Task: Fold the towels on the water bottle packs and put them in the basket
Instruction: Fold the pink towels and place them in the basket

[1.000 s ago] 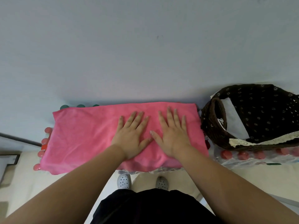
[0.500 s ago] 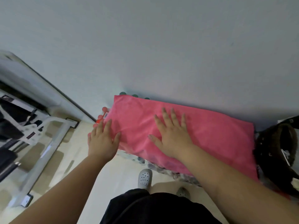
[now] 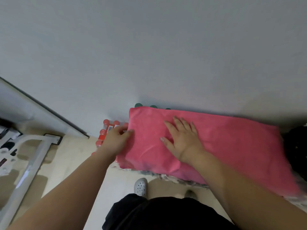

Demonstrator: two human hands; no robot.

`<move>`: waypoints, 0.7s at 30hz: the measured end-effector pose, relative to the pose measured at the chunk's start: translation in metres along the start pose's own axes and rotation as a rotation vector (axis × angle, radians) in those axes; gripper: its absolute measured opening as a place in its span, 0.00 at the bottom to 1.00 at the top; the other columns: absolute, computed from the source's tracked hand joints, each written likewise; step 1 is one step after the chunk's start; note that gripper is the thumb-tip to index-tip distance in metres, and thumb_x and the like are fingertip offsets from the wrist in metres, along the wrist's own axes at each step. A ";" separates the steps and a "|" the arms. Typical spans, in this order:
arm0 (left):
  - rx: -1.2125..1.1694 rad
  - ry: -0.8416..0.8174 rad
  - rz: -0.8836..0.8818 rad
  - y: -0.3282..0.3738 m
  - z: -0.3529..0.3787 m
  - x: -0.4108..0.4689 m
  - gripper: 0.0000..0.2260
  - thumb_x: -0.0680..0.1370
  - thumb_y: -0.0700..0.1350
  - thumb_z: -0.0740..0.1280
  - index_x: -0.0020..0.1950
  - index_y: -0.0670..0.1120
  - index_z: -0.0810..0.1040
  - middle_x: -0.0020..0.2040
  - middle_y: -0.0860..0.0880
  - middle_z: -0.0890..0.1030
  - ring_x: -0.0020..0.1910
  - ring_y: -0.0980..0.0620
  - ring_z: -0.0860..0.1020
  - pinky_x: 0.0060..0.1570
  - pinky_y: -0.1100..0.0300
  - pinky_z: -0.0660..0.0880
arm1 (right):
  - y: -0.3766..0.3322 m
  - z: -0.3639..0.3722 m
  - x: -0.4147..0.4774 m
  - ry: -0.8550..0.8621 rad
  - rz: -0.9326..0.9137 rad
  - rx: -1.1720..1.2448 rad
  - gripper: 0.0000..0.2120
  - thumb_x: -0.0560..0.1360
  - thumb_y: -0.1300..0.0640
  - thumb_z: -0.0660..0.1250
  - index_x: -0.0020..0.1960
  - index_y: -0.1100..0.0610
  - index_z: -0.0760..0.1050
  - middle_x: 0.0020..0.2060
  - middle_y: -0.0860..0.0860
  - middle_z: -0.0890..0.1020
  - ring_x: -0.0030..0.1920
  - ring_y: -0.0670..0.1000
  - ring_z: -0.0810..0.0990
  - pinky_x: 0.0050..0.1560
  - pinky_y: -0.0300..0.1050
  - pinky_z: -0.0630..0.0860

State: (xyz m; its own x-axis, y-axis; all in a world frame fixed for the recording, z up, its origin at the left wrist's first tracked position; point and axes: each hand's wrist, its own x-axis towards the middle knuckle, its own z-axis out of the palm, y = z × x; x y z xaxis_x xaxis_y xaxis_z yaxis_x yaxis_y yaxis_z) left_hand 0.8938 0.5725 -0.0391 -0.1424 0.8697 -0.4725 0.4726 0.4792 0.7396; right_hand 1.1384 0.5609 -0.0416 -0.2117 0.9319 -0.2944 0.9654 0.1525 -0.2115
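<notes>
Pinching the pink towel (image 3: 232, 146) at its end, left hand (image 3: 116, 140) curled — right hand (image 3: 182, 141) flat on it.

A wall (image 3: 149, 55) stands directly behind the towel (image 3: 232, 146), closing the far side. At the left end, red-capped bottles (image 3: 106, 122) crowd in, with bare floor (image 3: 74, 155) beyond them up to a metal frame (image 3: 33, 165). The dark basket (image 3: 295, 143) sits just beside the right end.

One pink towel (image 3: 224, 146), two hands (image 3: 116, 140) (image 3: 182, 140), three green caps (image 3: 153, 106).
</notes>
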 end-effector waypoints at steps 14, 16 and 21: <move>0.032 -0.270 0.373 -0.009 -0.026 0.021 0.09 0.77 0.43 0.66 0.57 0.52 0.75 0.43 0.49 0.82 0.43 0.49 0.82 0.45 0.44 0.80 | -0.123 -0.021 0.063 -0.022 0.014 0.384 0.21 0.82 0.40 0.54 0.73 0.41 0.69 0.63 0.52 0.72 0.67 0.55 0.67 0.73 0.48 0.60; 0.038 -0.297 0.386 -0.011 -0.027 0.022 0.08 0.77 0.41 0.67 0.55 0.50 0.75 0.43 0.47 0.82 0.44 0.46 0.81 0.46 0.42 0.79 | -0.127 -0.025 0.063 -0.055 0.053 0.347 0.21 0.83 0.41 0.53 0.72 0.44 0.70 0.66 0.54 0.71 0.68 0.55 0.66 0.73 0.46 0.58; -0.071 -0.246 0.375 -0.015 -0.029 0.020 0.09 0.77 0.43 0.70 0.54 0.51 0.74 0.38 0.50 0.79 0.33 0.57 0.77 0.37 0.53 0.78 | -0.129 -0.025 0.068 -0.042 0.106 0.360 0.25 0.83 0.42 0.54 0.72 0.56 0.70 0.67 0.55 0.70 0.69 0.56 0.67 0.72 0.47 0.61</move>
State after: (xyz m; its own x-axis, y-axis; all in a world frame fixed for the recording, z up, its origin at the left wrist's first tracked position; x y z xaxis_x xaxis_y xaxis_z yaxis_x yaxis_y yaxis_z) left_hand 0.8587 0.5861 -0.0452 0.2424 0.9349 -0.2593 0.3903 0.1507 0.9083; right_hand 1.0034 0.6125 -0.0112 -0.1269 0.9209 -0.3686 0.8687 -0.0762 -0.4894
